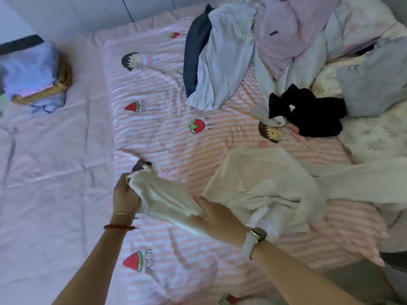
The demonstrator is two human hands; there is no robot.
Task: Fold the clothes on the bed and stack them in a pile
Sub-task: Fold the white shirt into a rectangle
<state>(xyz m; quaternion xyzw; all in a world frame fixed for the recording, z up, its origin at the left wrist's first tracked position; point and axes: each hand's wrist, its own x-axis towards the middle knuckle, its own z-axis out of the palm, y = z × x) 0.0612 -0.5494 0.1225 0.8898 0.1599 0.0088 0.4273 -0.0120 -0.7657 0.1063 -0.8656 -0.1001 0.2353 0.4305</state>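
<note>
So there's a cream white garment (259,186) spread out on the pink striped quilt (167,133), sitting toward the near right part of the bed, and one long bit of it (looks like a sleeve or a leg, can't really tell which) is pulled out to the left. The left hand (125,195) has its fingers curled around the very end of that stretched bit, gripping it tight, with two thin bracelets (120,221) on that wrist. The right hand (217,216) is clamped onto the same stretch of fabric closer to the body of the garment, thumb on top, and there's a white watch (255,238) on that wrist. The rest of the laundry is piled up at the far right corner of the bed: a light blue piece (220,62) lying over something dark navy (195,53), a lilac top (290,29) behind that, a black item (312,115) nearer the middle right, and a grey one (374,78) by the right edge. Over at the far left edge, off the quilt, there's a wicker basket (63,75) with bluish folded fabric (28,69) on it.
</note>
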